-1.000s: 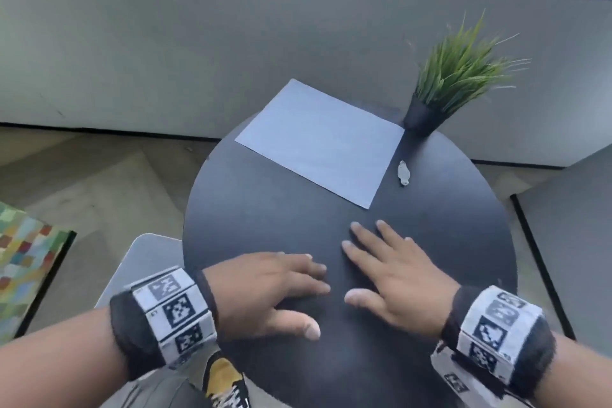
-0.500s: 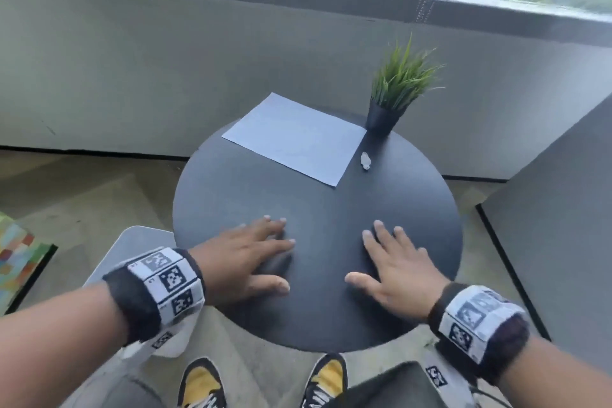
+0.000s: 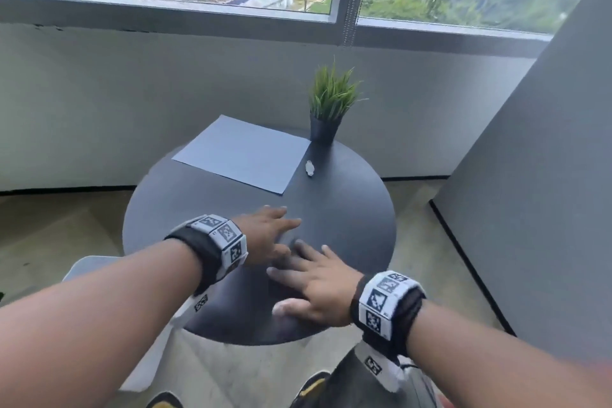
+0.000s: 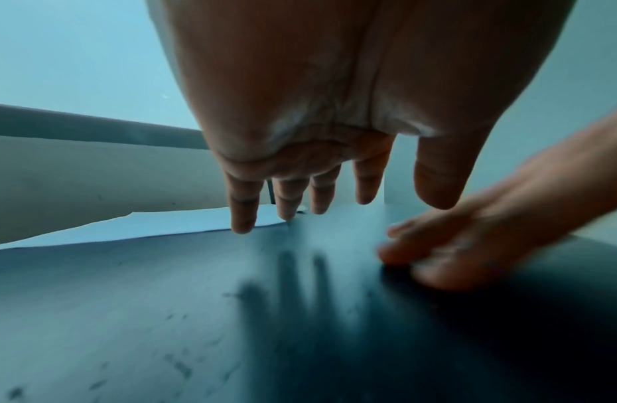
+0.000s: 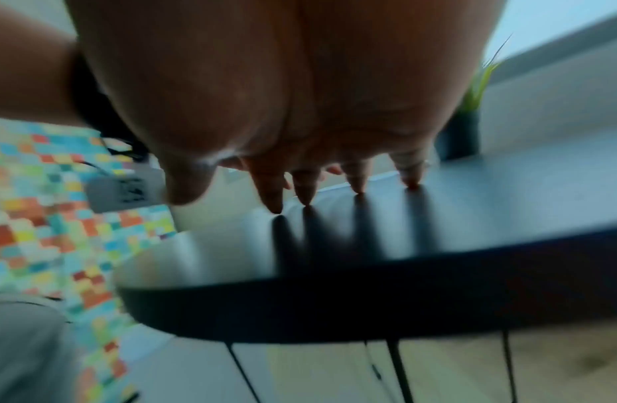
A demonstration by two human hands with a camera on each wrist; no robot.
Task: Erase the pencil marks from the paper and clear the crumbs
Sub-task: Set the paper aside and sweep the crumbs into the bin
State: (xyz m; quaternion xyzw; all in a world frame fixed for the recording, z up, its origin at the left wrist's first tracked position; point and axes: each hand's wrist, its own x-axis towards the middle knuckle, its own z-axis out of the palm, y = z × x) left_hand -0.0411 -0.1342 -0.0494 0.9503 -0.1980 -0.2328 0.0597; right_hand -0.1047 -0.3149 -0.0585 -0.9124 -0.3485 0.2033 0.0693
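Rug (image 5: 41,231): multicoloured checks, seen at far left on the floor in the right wrist view.
Left hand (image 3: 265,235): held over the near-middle tabletop (image 3: 347,209), palm down; nothing is held. In the left wrist view a shadow is cast below it.
Left fingers (image 4: 243,207): released, straight and spread, pointed toward the paper.
Paper (image 3: 241,152): laid flat on the far left part of the tabletop, one corner hung past the rim. Pencil marks cannot be made out.
Right hand (image 3: 318,281): placed flat on the near tabletop, just beside the left hand; nothing is gripped.
Right fingers (image 5: 272,191): released, splayed, tips seen touching the tabletop in the right wrist view.
Eraser (image 3: 310,168): small white lump, set on the tabletop just right of the paper's edge, well apart from both hands.
Plant (image 3: 331,99): green grass in a dark pot, stood upright at the far rim, near the eraser.
Crumbs: too small to tell.
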